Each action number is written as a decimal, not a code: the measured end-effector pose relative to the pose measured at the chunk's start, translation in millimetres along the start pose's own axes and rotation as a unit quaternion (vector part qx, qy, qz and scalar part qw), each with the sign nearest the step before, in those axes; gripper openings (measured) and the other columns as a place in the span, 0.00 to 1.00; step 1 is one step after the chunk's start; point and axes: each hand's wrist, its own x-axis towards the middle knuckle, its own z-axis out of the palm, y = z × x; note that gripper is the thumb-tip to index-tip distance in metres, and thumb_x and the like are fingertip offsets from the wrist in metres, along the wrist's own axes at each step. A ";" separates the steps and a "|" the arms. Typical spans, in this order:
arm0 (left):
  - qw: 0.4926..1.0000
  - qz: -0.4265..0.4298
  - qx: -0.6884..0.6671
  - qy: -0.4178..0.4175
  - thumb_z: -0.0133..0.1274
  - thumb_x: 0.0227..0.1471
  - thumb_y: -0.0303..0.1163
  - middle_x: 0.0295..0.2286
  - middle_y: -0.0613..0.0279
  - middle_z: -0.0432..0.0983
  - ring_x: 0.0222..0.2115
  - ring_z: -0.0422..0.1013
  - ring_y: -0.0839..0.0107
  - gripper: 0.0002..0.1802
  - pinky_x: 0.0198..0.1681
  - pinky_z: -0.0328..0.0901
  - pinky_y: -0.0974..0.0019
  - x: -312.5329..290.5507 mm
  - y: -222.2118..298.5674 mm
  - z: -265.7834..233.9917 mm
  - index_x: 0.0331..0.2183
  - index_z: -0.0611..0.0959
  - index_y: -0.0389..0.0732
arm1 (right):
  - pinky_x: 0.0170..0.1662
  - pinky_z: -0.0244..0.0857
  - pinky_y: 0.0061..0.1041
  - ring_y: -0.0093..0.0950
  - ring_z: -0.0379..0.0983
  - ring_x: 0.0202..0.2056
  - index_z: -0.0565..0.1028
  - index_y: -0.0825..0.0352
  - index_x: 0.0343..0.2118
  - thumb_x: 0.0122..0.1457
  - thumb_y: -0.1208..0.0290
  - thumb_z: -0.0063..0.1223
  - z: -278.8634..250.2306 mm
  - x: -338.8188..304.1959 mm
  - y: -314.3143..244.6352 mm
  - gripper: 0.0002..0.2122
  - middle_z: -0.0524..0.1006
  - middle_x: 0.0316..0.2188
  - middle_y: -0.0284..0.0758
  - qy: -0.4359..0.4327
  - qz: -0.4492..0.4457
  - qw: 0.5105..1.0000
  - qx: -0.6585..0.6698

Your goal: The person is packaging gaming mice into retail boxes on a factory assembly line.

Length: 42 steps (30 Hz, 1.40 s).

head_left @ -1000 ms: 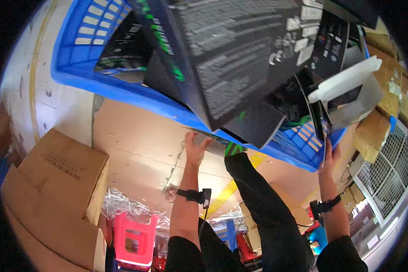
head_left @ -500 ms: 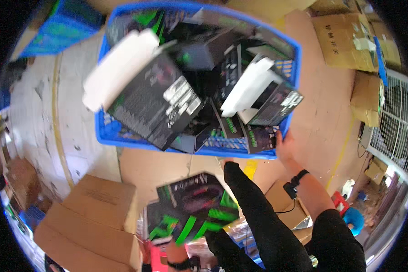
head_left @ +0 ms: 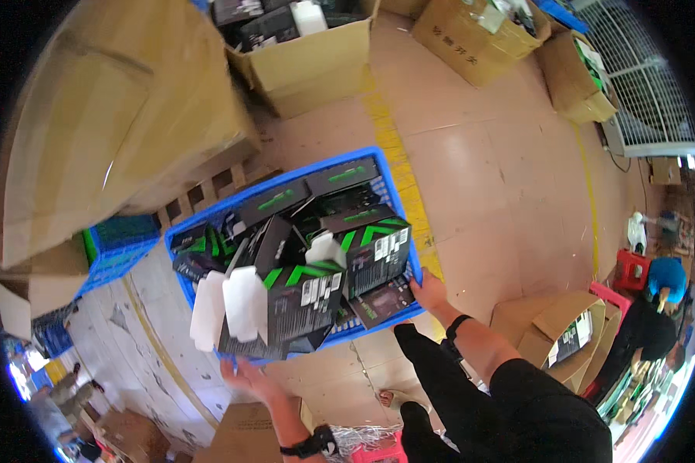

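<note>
A blue plastic basket point(head_left: 367, 333) sits in front of me, heaped with black-and-green printed boxes. Several boxes lie at angles, and two at the near side, one a black box point(head_left: 305, 305), have white flaps point(head_left: 243, 303) standing out. My right hand point(head_left: 429, 292) grips the basket's near right corner, fingers partly hidden by the rim. At the basket's near left edge is my left hand point(head_left: 247, 380), its fingers apart and close to the rim beneath the white flaps; nothing shows in it. Whether these fingertips touch the rim is unclear.
A large carton point(head_left: 123, 116) rises at far left. Beyond the basket, another carton point(head_left: 309, 69) holds black boxes. An open carton point(head_left: 529, 328) stands right of my legs; a closed carton point(head_left: 259, 428) is near my left forearm. A white-grilled fan point(head_left: 641, 85) stands far right.
The view has shifted, and the basket looks smaller and lower. The black-and-green box by my left hand has left its place near my knees. That hand has moved up to the basket's edge.
</note>
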 end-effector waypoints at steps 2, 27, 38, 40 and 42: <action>0.959 0.016 0.274 0.062 0.52 0.62 0.29 0.56 0.42 0.61 0.53 0.64 0.54 0.29 0.53 0.64 0.56 7.5 -35.5 -37.8 0.60 0.62 0.35 | 0.40 0.72 0.46 0.50 0.79 0.36 0.73 0.67 0.45 0.59 0.51 0.57 -4.7 -14.7 8.8 0.22 0.80 0.32 0.51 -0.005 0.106 0.994 0.008; 0.887 -0.158 -0.035 -0.433 0.48 0.64 0.27 0.57 0.52 0.69 0.56 0.67 0.66 0.29 0.61 0.61 0.63 69.2 -106.1 118.4 0.64 0.63 0.32 | 0.13 0.53 0.23 0.20 0.62 0.13 0.74 0.65 0.44 0.67 0.64 0.52 -34.8 -56.7 248.8 0.10 0.67 0.17 0.28 0.219 0.252 0.882 0.333; 0.949 -0.001 -0.213 -0.235 0.49 0.54 0.19 0.42 0.53 0.74 0.45 0.69 0.61 0.25 0.52 0.64 0.58 91.9 21.7 378.9 0.55 0.74 0.33 | 0.17 0.54 0.19 0.16 0.56 0.16 0.50 0.53 0.69 0.69 0.65 0.48 -233.7 231.3 118.7 0.29 0.62 0.22 0.24 0.093 0.119 0.819 0.553; 0.968 0.172 -0.020 -0.183 0.50 0.55 0.22 0.43 0.51 0.74 0.46 0.69 0.57 0.23 0.53 0.64 0.55 56.5 40.9 418.8 0.53 0.74 0.31 | 0.20 0.56 0.19 0.17 0.56 0.19 0.47 0.54 0.70 0.67 0.71 0.49 -263.7 260.0 88.5 0.32 0.66 0.25 0.28 0.069 0.075 0.791 0.603; 0.938 0.306 0.098 -0.128 0.51 0.57 0.29 0.46 0.49 0.74 0.46 0.69 0.56 0.24 0.54 0.64 0.52 59.0 19.3 407.9 0.54 0.73 0.29 | 0.19 0.56 0.22 0.19 0.58 0.18 0.48 0.53 0.70 0.65 0.72 0.49 -242.0 259.6 54.6 0.33 0.70 0.27 0.31 0.120 0.093 0.762 0.629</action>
